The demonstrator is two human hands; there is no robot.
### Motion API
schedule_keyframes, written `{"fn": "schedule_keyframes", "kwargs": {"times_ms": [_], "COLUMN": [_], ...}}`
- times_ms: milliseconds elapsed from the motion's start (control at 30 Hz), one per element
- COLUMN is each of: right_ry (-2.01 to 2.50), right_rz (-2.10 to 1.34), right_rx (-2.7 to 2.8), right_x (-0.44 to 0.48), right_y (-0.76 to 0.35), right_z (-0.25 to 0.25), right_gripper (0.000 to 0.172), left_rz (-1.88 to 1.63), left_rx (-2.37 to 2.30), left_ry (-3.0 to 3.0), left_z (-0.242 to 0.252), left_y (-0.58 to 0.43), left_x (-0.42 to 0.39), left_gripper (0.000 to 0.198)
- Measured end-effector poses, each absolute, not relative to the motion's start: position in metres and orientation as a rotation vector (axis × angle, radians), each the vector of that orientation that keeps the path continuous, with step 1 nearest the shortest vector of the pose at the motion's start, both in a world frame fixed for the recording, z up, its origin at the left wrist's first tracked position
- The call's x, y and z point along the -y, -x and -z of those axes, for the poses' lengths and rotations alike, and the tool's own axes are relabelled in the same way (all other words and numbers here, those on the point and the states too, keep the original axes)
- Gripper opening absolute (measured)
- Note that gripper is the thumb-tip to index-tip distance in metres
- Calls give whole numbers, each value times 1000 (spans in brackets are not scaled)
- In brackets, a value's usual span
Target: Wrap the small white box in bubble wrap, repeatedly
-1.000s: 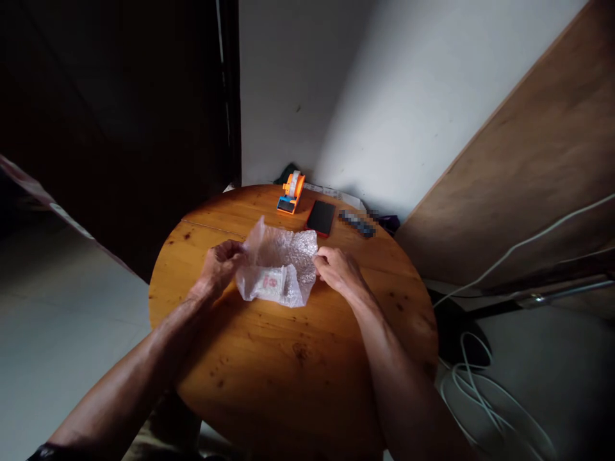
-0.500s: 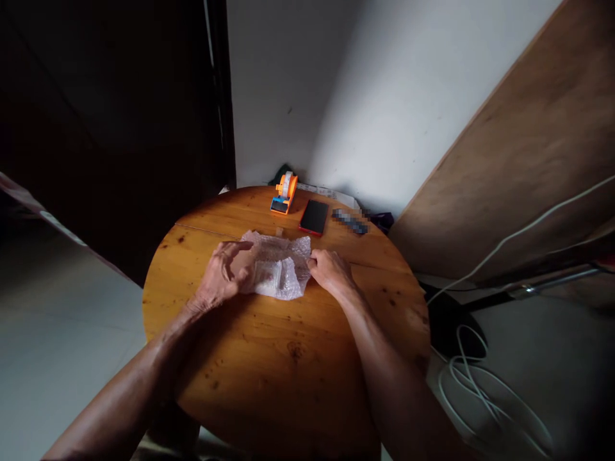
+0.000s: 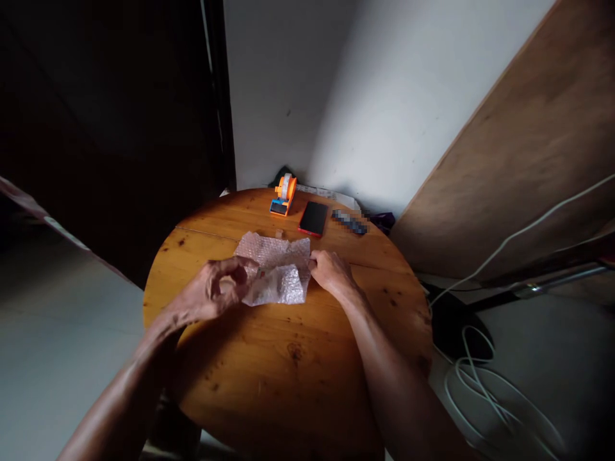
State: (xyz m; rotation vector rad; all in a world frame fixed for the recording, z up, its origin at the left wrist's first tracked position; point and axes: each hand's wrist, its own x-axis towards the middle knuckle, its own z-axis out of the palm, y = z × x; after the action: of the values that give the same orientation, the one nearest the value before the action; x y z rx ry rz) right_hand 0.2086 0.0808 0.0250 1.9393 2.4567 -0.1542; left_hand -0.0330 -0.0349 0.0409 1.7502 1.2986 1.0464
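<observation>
Head view: your left hand (image 3: 210,296) arches, thumb and fingers apart, at the left side of the wrap (image 3: 269,247), perhaps allowing room around the pack (image 3: 262,273), whose red mark shows just right of those fingertips, seemingly partly under a fold. Your right hand (image 3: 331,269) pinches the wrap's right edge, likely to steady it on the table (image 3: 298,390). Beyond both hands lie the phone (image 3: 313,219), then the tape dispenser (image 3: 284,194), apparently set back for working space.

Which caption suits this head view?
Left hand and right hand at the bubble wrap, tape dispenser farther back on table.
</observation>
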Motion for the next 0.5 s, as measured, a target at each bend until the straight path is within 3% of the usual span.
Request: {"fn": "schedule_keyframes", "kwargs": {"times_ms": [100, 267, 500], "right_ry": [-1932, -1924, -1909], "right_rz": [156, 174, 179], "right_rx": [-2464, -2467, -2488], "right_x": [-81, -82, -79], "right_y": [-208, -208, -209], "right_z": [-25, -25, -27], "right_gripper": [28, 30, 28], "left_rz": [-692, -544, -1107], "left_rx": [-1157, -950, -1544], "left_ry": [-1974, -1983, -1751], "left_z": [-50, -62, -43], "left_y": [26, 30, 24], "left_x": [71, 105, 52], "left_gripper": [29, 43, 16]}}
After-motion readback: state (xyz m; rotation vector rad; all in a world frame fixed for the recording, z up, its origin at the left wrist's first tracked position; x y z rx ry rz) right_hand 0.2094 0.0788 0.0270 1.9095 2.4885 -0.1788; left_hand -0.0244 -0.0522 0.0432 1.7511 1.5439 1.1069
